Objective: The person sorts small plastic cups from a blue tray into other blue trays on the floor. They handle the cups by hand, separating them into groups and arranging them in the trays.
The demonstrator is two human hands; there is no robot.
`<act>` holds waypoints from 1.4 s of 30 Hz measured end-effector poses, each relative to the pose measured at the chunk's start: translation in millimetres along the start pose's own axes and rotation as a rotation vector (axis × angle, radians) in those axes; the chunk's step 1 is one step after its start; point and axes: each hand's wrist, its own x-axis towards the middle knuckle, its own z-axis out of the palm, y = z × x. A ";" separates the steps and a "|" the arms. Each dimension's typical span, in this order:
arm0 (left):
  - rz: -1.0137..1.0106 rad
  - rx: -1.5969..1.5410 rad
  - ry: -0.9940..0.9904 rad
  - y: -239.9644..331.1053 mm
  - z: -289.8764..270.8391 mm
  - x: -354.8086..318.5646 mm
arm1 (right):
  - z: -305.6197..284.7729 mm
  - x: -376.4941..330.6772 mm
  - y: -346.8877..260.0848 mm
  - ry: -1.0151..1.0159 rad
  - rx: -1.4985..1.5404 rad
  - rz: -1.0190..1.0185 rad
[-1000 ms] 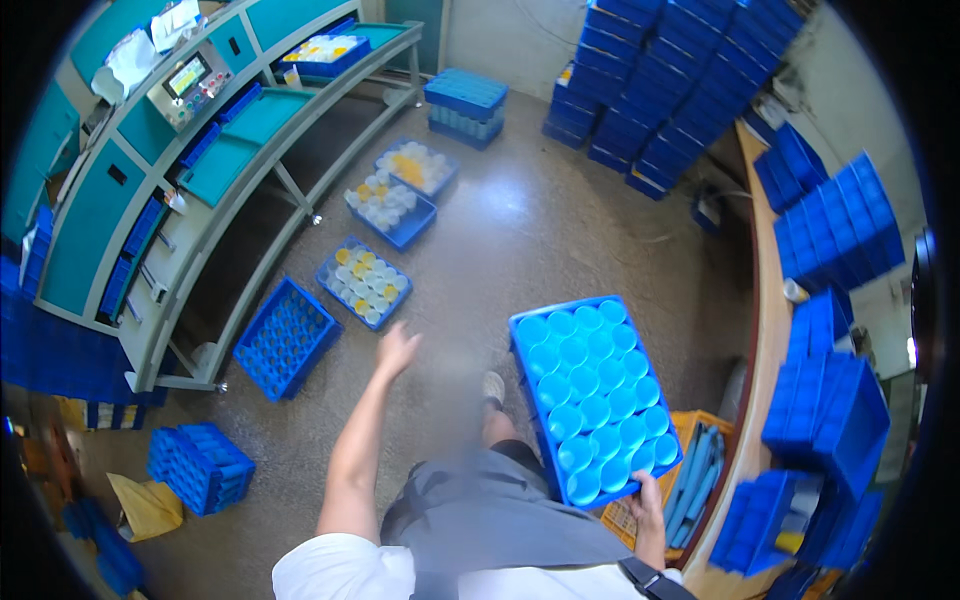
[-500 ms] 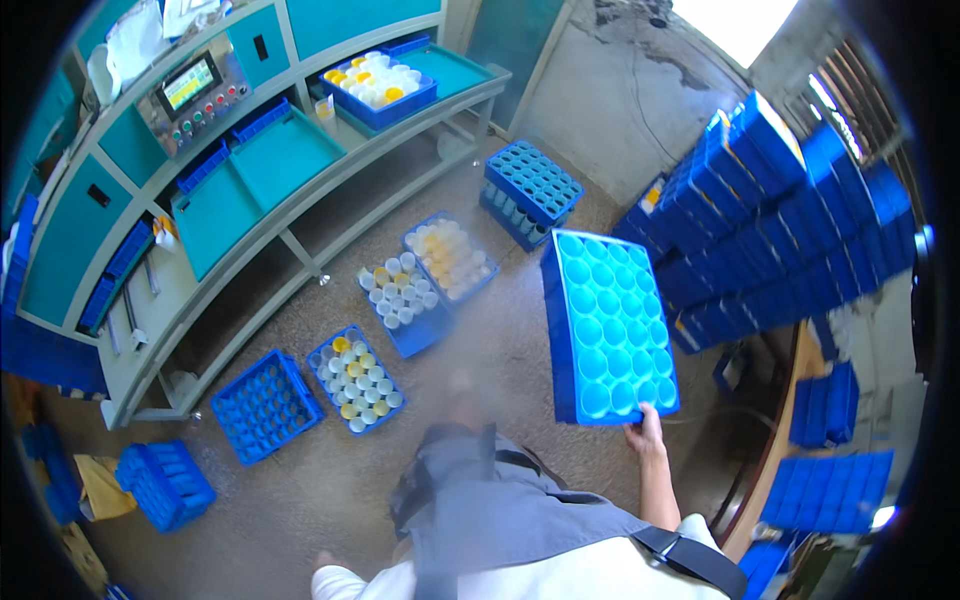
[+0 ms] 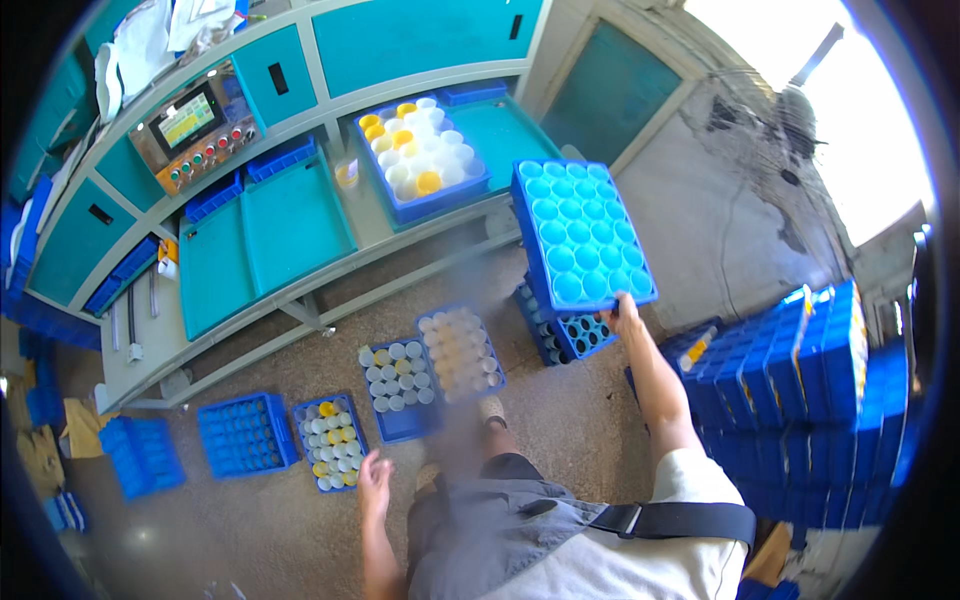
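Note:
My right hand (image 3: 624,318) grips the near edge of a deep blue crate (image 3: 584,232) with rows of light-blue round wells, and holds it up at the right. Beneath it on the floor stands a blue rack with round holes (image 3: 588,336), partly hidden by the crate. My left hand (image 3: 375,487) hangs low with nothing in it, its fingers loosely apart. Nearest to it is a blue crate (image 3: 301,432) of white and yellow cups. Farther up, another blue crate (image 3: 408,425) holds white cups, its near part bare, beside a crate of pale cups (image 3: 460,352) blurred by haze.
A workbench with teal trays (image 3: 298,232) and a button panel (image 3: 205,140) runs along the far left. On it sits a blue crate (image 3: 440,204) of white and yellow cups. Blue crates (image 3: 780,385) are stacked high at the right. More blue crates (image 3: 243,435) line the floor at left.
My right hand has carried the crate upward and farther from me, toward the bench's right end. My left hand has come up into fuller view. The whole view has shifted.

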 end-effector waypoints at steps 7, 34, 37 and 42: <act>-1.053 0.149 0.580 -100.7 0.8 -145.5 | 164.4 175.7 -91.9 -0.359 -0.048 -0.156; -0.746 -0.154 0.429 -120.8 -104.0 -53.2 | 395.0 -61.2 166.3 -0.754 -1.192 -0.356; -0.597 -0.163 0.391 -139.1 -182.5 -4.1 | 514.9 -132.8 227.3 -1.006 -1.331 -1.088; -0.515 -0.385 0.616 -188.4 -299.5 -1.4 | 747.4 -225.0 322.5 -0.915 -1.580 -1.791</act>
